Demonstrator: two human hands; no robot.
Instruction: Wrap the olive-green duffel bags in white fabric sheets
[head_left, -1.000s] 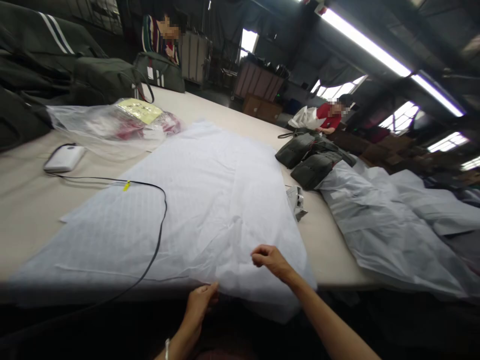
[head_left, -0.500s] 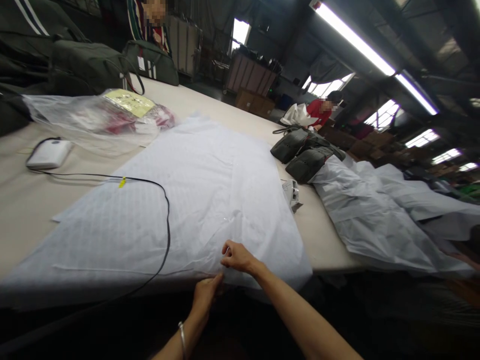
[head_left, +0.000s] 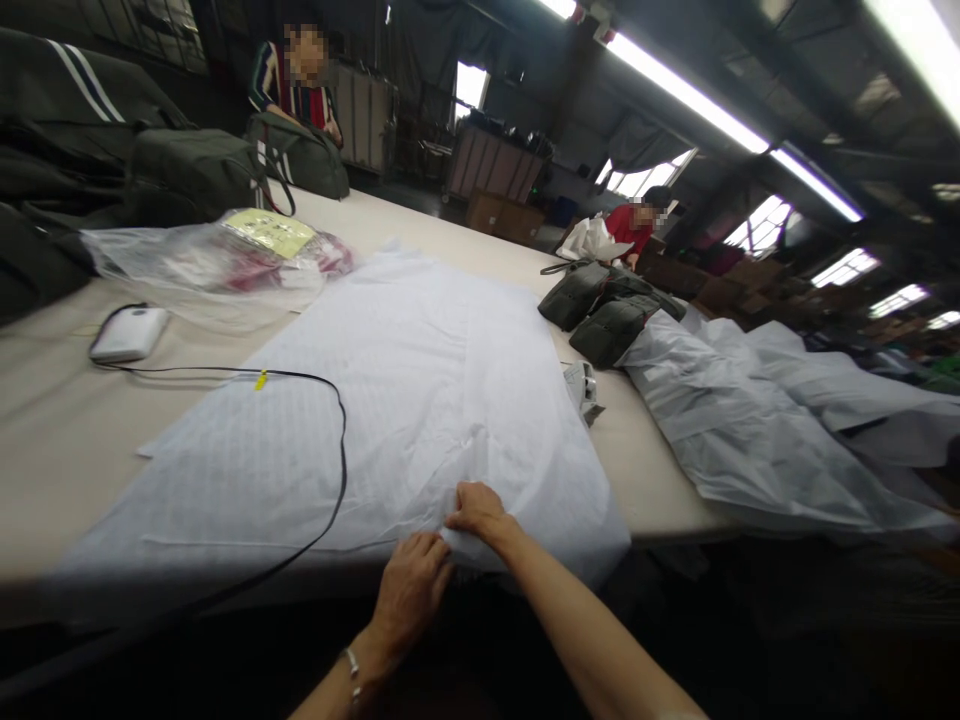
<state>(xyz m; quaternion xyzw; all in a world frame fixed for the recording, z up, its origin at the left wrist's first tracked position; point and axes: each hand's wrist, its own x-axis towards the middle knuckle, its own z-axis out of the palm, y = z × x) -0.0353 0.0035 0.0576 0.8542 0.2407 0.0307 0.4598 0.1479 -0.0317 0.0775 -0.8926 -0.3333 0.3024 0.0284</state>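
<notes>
A wide layer of thin, white, see-through sheets (head_left: pixel 420 370) lies across the table, creased near the front and hanging over its edge. My right hand (head_left: pixel 477 507) is closed on the sheet at the front edge, its fingertips pinching the gathered material. Just left of it and lower, my left hand (head_left: pixel 412 580) curls its fingers over the sheet's edge, nearly touching the right one. Whether they hold one layer or more is hidden. A black cable (head_left: pixel 344 440) with a yellow tag runs across the sheets from a white power bank (head_left: pixel 130 334).
Dark green bags (head_left: pixel 195 170) stand at the back left, beside a clear plastic bag (head_left: pixel 225 262) with red contents. More dark bags (head_left: pixel 615 325) and white plastic-wrapped goods (head_left: pixel 739 420) occupy the right. Two people (head_left: pixel 300 90) are across the table. A small silver-grey object (head_left: pixel 583 392) lies by the sheets.
My left hand has come up from under the table edge onto the sheet's edge, its back now showing. My right hand's fingers have closed down onto the sheet. The view has shifted slightly.
</notes>
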